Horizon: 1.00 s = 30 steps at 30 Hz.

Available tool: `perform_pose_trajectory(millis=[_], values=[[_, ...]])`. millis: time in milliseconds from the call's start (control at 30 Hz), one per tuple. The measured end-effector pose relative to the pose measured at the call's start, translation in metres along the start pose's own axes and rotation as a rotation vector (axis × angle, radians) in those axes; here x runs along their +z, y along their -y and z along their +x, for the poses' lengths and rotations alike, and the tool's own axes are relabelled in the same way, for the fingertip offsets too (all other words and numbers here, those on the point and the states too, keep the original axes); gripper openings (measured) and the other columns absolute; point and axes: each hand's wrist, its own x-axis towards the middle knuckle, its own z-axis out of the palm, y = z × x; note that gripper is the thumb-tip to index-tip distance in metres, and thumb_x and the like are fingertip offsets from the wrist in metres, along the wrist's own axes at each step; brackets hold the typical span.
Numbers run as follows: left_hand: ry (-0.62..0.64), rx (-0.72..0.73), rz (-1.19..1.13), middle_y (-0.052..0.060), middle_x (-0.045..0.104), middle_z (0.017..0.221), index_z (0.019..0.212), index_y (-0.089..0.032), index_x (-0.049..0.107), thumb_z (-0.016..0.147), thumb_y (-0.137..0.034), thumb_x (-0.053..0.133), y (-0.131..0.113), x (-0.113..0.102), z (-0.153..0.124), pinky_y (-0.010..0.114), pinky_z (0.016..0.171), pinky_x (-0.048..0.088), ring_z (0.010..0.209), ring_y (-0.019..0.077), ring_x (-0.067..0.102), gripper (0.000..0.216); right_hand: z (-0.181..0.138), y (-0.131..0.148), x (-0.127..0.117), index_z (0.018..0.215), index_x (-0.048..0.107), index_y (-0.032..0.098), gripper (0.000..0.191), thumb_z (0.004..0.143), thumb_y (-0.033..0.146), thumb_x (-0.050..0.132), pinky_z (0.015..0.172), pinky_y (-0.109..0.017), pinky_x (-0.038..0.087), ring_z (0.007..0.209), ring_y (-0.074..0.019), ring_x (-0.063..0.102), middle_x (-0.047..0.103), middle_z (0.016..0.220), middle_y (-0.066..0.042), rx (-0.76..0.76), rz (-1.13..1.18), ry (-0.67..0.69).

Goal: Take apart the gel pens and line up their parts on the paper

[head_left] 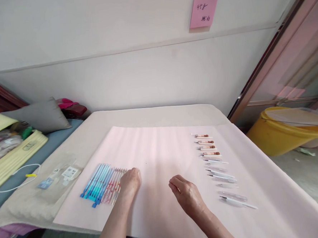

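My left hand (130,183) rests on the pale pink sheet (155,151), its fingers curled against the right edge of a tight row of blue and red-patterned pens (102,183). What the fingers hold, if anything, is hidden. My right hand (185,194) hovers near the sheet's middle with fingers loosely bent and nothing in it. To its right lies a column of pen parts: brown-capped pieces (207,146) at the top and clear barrels with refills (224,181) lower down.
The sheet covers a beige table (153,114) against a white wall with a pink note (204,10). Plastic packets (58,174) lie at the left. A yellow case (14,154) and grey pillow (39,115) sit further left, a yellow tub (280,129) at the right.
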Motion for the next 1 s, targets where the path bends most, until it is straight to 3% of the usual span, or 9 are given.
perform_pose_trajectory(millis=[100,200,300,367,433,533,633,833,1000], values=[[-0.001,0.004,-0.047,0.013,0.065,0.082,0.076,-0.019,0.059,0.071,-0.013,0.048,-0.004,-0.003,0.000,0.034,0.075,0.037,0.088,0.0262,0.059,0.013,0.000,0.001,0.002,0.073,0.060,0.021,0.023,0.084,0.024,0.040,0.057,-0.022,0.038,0.061,-0.0124,0.055,0.061,0.076,-0.002,0.056,0.077,0.022],[0.052,0.040,-0.167,0.004,0.061,0.064,0.069,-0.021,0.056,0.067,-0.016,0.053,-0.014,-0.008,-0.002,0.028,0.065,0.039,0.070,0.0199,0.060,0.006,0.001,0.003,0.003,0.077,0.062,0.022,0.020,0.083,0.028,0.044,0.061,-0.024,0.040,0.066,-0.0144,0.056,0.062,0.079,-0.002,0.142,0.217,0.051],[0.205,0.108,-0.740,-0.001,0.056,0.054,0.074,-0.020,0.055,0.068,-0.026,0.057,-0.028,-0.012,-0.009,0.024,0.054,0.038,0.053,0.0132,0.054,0.008,0.003,0.008,0.004,0.081,0.063,0.021,0.022,0.082,0.037,0.047,0.062,-0.027,0.042,0.069,-0.0162,0.057,0.063,0.078,-0.003,0.270,0.465,0.113],[0.270,0.100,-1.142,-0.001,0.057,0.058,0.078,-0.018,0.056,0.066,-0.029,0.061,-0.037,-0.012,-0.013,0.022,0.052,0.038,0.052,0.0103,0.052,0.017,0.004,0.012,0.004,0.084,0.063,0.019,0.031,0.082,0.046,0.047,0.063,-0.027,0.043,0.070,-0.0164,0.058,0.063,0.078,-0.004,0.366,0.714,0.193],[0.306,0.072,-1.351,0.000,0.058,0.063,0.083,-0.017,0.059,0.064,-0.029,0.064,-0.043,-0.010,-0.016,0.020,0.053,0.038,0.054,0.0085,0.052,0.024,0.004,0.017,0.004,0.086,0.062,0.017,0.039,0.082,0.052,0.046,0.062,-0.026,0.043,0.070,-0.0153,0.059,0.063,0.081,-0.006,0.444,0.982,0.273],[0.369,0.062,-1.463,0.002,0.060,0.071,0.086,-0.016,0.061,0.064,-0.027,0.066,-0.049,-0.007,-0.021,0.019,0.053,0.037,0.058,0.0078,0.052,0.026,0.003,0.021,0.006,0.088,0.059,0.015,0.044,0.081,0.056,0.045,0.050,-0.021,0.038,0.056,-0.0097,0.054,0.062,0.075,-0.005,0.531,1.272,0.344],[0.396,0.089,-1.507,0.003,0.062,0.078,0.086,-0.016,0.062,0.065,-0.024,0.066,-0.054,-0.003,-0.026,0.019,0.055,0.038,0.066,0.0094,0.055,0.023,0.003,0.022,0.009,0.090,0.058,0.015,0.044,0.081,0.056,0.045,0.040,-0.019,0.025,0.040,-0.0047,0.039,0.055,0.062,0.001,0.578,1.398,0.350],[0.473,0.086,-1.696,0.011,0.065,0.091,0.089,-0.015,0.059,0.069,-0.026,0.064,-0.071,0.009,-0.041,0.026,0.064,0.043,0.086,0.0202,0.059,0.022,0.003,0.022,0.015,0.075,0.051,0.017,0.031,0.084,0.046,0.045,0.038,-0.020,0.011,0.036,-0.0042,0.015,0.030,0.042,0.010,0.561,1.320,0.254],[0.331,0.063,-1.644,0.007,0.066,0.076,0.075,-0.015,0.055,0.065,-0.027,0.069,-0.074,0.016,-0.043,0.027,0.067,0.045,0.073,0.0163,0.060,0.021,0.002,0.019,0.019,0.061,0.040,0.019,0.029,0.082,0.038,0.046,0.043,-0.021,0.017,0.045,-0.0073,0.022,0.028,0.047,0.007,0.400,0.719,0.065]])
